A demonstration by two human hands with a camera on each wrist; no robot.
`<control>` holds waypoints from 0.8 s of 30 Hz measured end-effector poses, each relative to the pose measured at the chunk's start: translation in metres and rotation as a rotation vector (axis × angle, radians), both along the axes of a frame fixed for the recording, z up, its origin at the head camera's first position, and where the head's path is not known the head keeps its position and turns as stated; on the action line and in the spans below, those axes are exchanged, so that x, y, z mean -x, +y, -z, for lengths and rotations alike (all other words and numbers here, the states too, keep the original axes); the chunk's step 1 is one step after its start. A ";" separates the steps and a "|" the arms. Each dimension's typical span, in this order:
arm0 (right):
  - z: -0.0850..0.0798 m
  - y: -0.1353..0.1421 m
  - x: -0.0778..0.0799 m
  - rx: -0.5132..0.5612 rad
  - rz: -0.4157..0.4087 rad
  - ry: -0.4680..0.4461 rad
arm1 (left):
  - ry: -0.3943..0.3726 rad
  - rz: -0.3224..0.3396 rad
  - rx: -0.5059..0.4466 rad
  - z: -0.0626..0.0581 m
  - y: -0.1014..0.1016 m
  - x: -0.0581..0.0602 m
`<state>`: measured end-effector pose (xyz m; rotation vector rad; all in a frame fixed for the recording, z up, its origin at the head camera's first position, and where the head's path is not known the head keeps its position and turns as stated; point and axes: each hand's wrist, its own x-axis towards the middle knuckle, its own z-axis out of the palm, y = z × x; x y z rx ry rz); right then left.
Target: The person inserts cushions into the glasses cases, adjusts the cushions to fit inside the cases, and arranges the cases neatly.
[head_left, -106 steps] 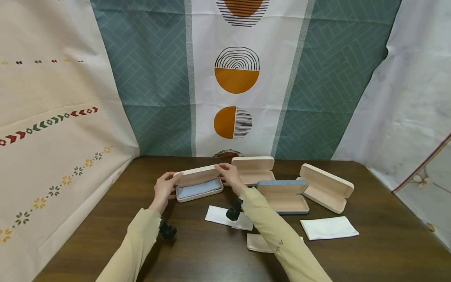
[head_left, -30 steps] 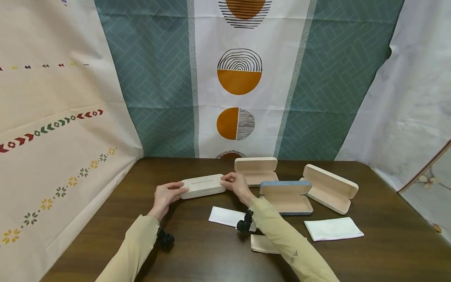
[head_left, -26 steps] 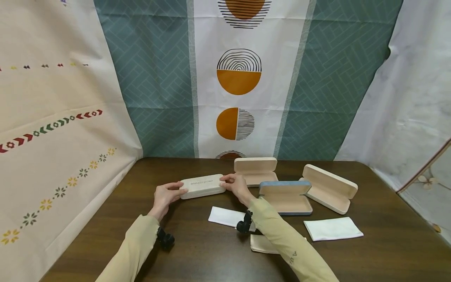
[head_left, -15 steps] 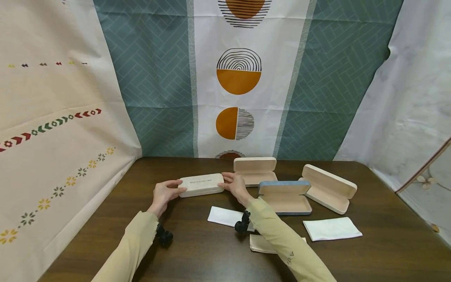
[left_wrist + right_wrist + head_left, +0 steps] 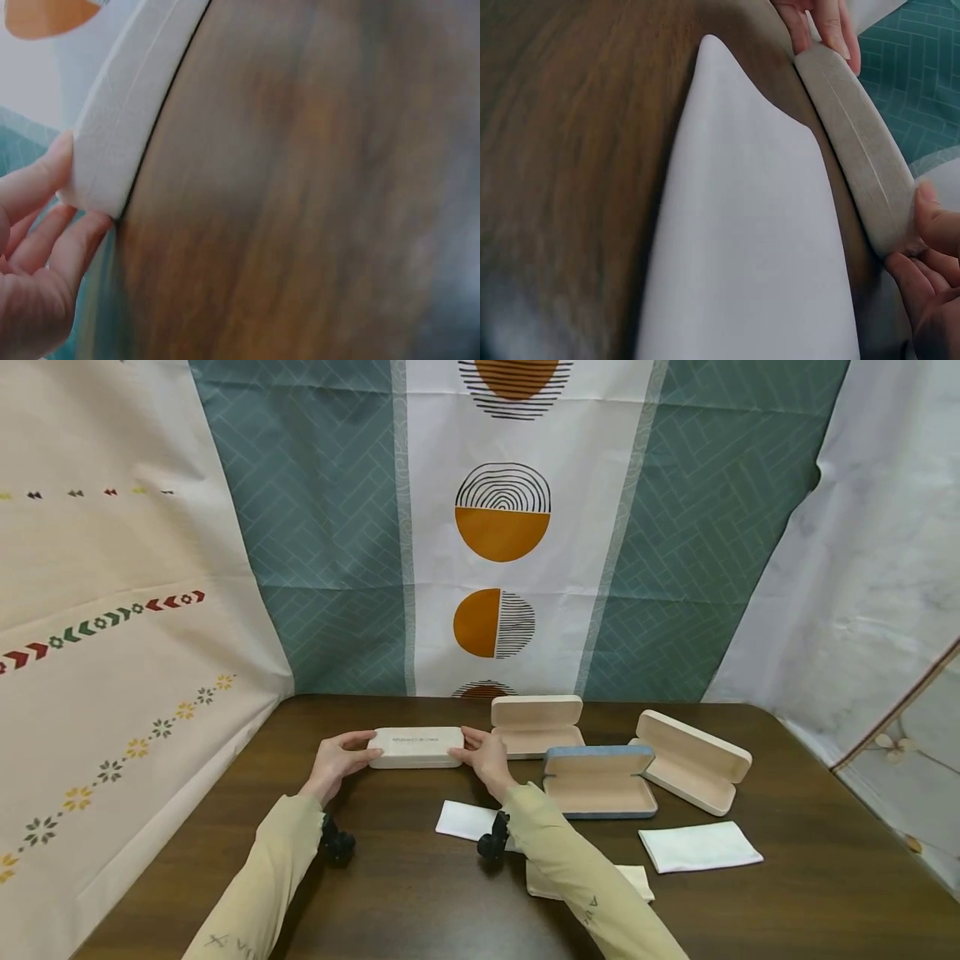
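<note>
A closed cream glasses case (image 5: pixel 417 748) with small lettering on its lid lies level on the dark wooden table (image 5: pixel 420 893), left of centre. My left hand (image 5: pixel 337 763) grips its left end, and my right hand (image 5: pixel 486 760) holds the right end. In the left wrist view, the thumb and fingertips (image 5: pixel 88 223) of the left hand pinch the case's corner. The right wrist view shows both hands on the case (image 5: pixel 859 142), one at each end. A folded white cloth (image 5: pixel 742 225) lies beside it, partly behind my right wrist in the head view.
Two open cream cases (image 5: pixel 537 743) (image 5: pixel 686 768) and an open blue case (image 5: pixel 600 787) stand to the right. Another folded white cloth (image 5: pixel 701 847) lies at the right. A cream cloth (image 5: pixel 634 880) is partly under my right sleeve. Patterned fabric (image 5: pixel 330 568) hangs behind the table.
The cream case stood open with a blue cloth inside; its lid has come down, hiding the cloth. Both hands have since turned the case straighter and moved it slightly left.
</note>
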<state>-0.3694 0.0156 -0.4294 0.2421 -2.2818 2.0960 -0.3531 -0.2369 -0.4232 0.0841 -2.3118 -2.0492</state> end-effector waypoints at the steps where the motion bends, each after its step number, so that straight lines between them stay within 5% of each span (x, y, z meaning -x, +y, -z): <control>1: 0.000 -0.002 0.000 -0.005 0.005 0.001 | 0.001 0.008 -0.001 0.001 -0.002 0.001; 17: 0.002 -0.019 0.001 -0.102 0.035 0.065 | 0.022 0.052 0.053 0.004 -0.018 0.004; 24: -0.009 -0.007 0.011 -0.176 -0.010 0.073 | 0.092 0.023 0.286 -0.013 -0.009 0.008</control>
